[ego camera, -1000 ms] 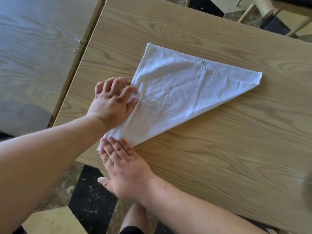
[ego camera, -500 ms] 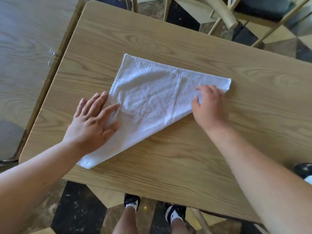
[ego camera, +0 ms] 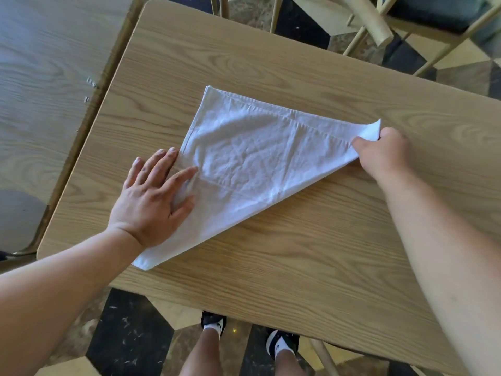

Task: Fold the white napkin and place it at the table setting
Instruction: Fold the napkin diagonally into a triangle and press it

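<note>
The white napkin, folded into a triangle, lies on the light wooden table. My left hand rests flat on its left edge with the fingers spread, pressing the cloth down. My right hand pinches the napkin's right corner between thumb and fingers and holds that corner a little above the table. The napkin's near point lies close to the table's front left edge, beside my left wrist.
A second wooden table stands close on the left with a narrow gap between. Pale wooden chairs stand beyond the far edge. My legs and shoes show below the table's near edge on a patterned floor.
My right hand left the near corner, crossed to the right corner, took hold of it and lifted it. My left hand opened flat and stayed on the left edge.
</note>
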The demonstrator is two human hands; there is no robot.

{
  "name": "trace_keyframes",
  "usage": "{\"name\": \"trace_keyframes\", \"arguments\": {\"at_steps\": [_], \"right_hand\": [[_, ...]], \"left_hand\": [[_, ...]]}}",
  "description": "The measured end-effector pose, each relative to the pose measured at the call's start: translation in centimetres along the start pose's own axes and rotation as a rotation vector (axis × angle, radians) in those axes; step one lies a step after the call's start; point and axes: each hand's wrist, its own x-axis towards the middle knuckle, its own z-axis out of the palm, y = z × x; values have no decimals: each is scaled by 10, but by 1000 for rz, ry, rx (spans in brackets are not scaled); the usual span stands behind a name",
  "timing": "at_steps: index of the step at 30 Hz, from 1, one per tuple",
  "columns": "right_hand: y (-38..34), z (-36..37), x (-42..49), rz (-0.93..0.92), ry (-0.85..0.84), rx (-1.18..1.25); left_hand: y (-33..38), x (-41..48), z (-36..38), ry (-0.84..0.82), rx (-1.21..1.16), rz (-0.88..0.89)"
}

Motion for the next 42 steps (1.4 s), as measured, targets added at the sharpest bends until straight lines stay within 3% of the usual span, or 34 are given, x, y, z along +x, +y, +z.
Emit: {"name": "trace_keyframes", "arguments": {"at_steps": [3,10,14,19,25,30,35,39,42], "right_hand": [[-12,6,-25,-143,25,107],[-42,53,-106,-703,48,88],[-58,89,-172,-936,17,61],[-70,123,-235,-1160,-93,44],[-74,150,-281,-1325,-198,-1],[-78,172,-294,-1359,-148,-31],[-79,168,-294,-1352,-238,-1],[-74,145,-260,-1104,-69,-46],[-58,137,-230,-893,-135,-244]], "left_hand": [[0,0,0,-7,-14,-8],[-3,-2,1,-12,-54,-9],[-6,2,-4,1,-338,-97],[-7,10,-28,25,-820,-374],[-17,11,-33,-50,-921,-394],[-20,13,-37,-142,-939,-386],[-18,14,-36,-146,-807,-322],[-21,12,-25,-169,-590,-153],[-20,4,-18,-147,-437,-35]]}}
